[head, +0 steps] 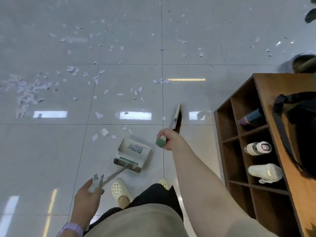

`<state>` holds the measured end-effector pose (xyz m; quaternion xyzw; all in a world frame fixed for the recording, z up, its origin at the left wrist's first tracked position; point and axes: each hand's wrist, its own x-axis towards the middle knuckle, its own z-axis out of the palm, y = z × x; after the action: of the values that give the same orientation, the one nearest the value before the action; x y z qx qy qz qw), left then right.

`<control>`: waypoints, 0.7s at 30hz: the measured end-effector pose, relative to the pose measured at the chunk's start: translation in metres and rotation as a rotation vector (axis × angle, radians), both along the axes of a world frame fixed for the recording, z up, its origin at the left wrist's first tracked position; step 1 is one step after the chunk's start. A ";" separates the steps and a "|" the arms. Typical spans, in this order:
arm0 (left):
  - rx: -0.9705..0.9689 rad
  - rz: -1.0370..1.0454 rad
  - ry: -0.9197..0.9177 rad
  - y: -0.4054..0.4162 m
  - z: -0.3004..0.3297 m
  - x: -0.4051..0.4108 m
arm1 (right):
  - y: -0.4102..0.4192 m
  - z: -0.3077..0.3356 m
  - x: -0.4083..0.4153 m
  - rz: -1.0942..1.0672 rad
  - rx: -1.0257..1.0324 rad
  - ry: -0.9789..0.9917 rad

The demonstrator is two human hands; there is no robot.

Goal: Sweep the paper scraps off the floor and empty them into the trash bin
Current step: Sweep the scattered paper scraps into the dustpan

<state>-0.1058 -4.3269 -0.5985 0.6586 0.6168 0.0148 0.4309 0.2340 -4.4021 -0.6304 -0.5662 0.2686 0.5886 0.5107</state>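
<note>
Right hand [168,138] holds the broom [177,118]; left hand [89,194] holds the dustpan [133,153]. Sweep scraps [104,132] from ten o'clock gently into it.

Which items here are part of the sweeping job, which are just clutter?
Job: paper scraps on the floor; dustpan, its handle in the left hand; broom, held by the right hand.

Lying about: wooden shelf, bottles in its cubbies, black bag on top, plant leaves.

bright even light, ceiling-lamp glare on glossy floor [51,151], blurred, warped edges
</note>
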 end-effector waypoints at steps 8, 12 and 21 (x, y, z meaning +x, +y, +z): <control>0.057 0.122 -0.041 -0.016 0.020 -0.027 | -0.021 0.001 0.046 0.018 0.066 0.004; 0.046 0.134 -0.053 -0.010 0.017 -0.032 | -0.030 0.009 -0.001 0.033 0.014 -0.144; -0.047 0.149 -0.059 0.017 -0.004 -0.043 | -0.104 -0.007 -0.045 0.088 -0.371 -0.346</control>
<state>-0.1492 -4.3096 -0.6026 0.5996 0.6514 0.0517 0.4621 0.1888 -4.5057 -0.6370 -0.7536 0.2559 0.4453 0.4102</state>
